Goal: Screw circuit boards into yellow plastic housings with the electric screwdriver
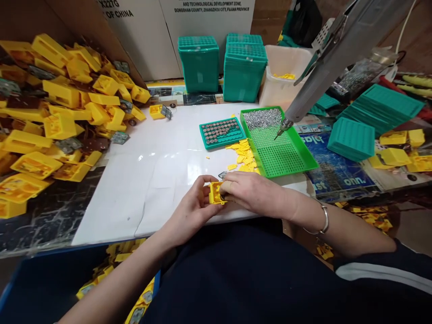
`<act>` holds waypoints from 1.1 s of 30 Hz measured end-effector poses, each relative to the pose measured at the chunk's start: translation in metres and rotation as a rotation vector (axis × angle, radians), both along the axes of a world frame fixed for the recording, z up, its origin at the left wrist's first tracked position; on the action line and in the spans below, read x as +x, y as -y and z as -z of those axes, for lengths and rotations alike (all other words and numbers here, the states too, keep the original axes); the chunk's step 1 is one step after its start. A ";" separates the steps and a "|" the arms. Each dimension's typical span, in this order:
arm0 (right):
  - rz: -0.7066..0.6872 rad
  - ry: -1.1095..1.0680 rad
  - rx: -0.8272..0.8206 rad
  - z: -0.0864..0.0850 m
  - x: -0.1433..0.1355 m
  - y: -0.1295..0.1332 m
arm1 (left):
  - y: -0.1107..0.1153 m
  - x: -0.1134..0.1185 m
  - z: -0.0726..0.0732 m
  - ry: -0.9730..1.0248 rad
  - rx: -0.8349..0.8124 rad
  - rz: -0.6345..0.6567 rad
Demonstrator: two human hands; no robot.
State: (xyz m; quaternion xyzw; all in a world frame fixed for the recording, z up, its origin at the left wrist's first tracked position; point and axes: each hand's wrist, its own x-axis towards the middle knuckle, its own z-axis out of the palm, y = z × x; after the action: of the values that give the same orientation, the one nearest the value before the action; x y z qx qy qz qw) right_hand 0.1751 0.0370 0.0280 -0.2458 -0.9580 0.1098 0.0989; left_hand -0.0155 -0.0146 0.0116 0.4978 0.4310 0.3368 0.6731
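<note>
Near the table's front edge, my left hand (194, 207) grips a small open yellow plastic housing (213, 194) between thumb and fingers. My right hand (251, 191) reaches over from the right, its fingertips pinched together at the housing's open side. A dark bit shows under those fingertips, but they hide what it is. Just behind the hands lies a small grey part (222, 175). Past it are a heap of flat yellow pieces (245, 155) and a teal tray (206, 143) with rows of small round metal discs, like button cells.
A green perforated tray (283, 157) holds many small screws. Above it hangs an electric screwdriver (303, 90). Yellow housings (60, 94) pile up at left. Teal tray stacks (199, 65) and a white bin (286, 58) stand behind. A blue bin (40, 279) sits below the table.
</note>
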 end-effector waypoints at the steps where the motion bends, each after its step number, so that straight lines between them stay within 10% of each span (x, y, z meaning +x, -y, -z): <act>1: 0.015 0.027 -0.020 -0.004 -0.002 0.000 | 0.000 0.001 0.000 0.036 -0.027 0.000; 19: 0.076 -0.392 0.000 0.022 -0.001 0.003 | -0.011 0.020 0.019 0.180 0.041 -0.312; 26: 0.154 -0.732 0.019 0.020 0.009 -0.001 | -0.013 0.010 0.015 0.277 -0.039 -0.341; 33: -0.035 -0.558 0.044 0.023 0.013 -0.010 | -0.011 -0.003 0.005 0.342 -0.172 -0.168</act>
State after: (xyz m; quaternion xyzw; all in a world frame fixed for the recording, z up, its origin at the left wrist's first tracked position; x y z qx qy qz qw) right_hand 0.1885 0.0472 0.0052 -0.1871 -0.9000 0.1541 0.3623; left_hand -0.0181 -0.0036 0.0063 0.3364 0.3778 0.4332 0.7459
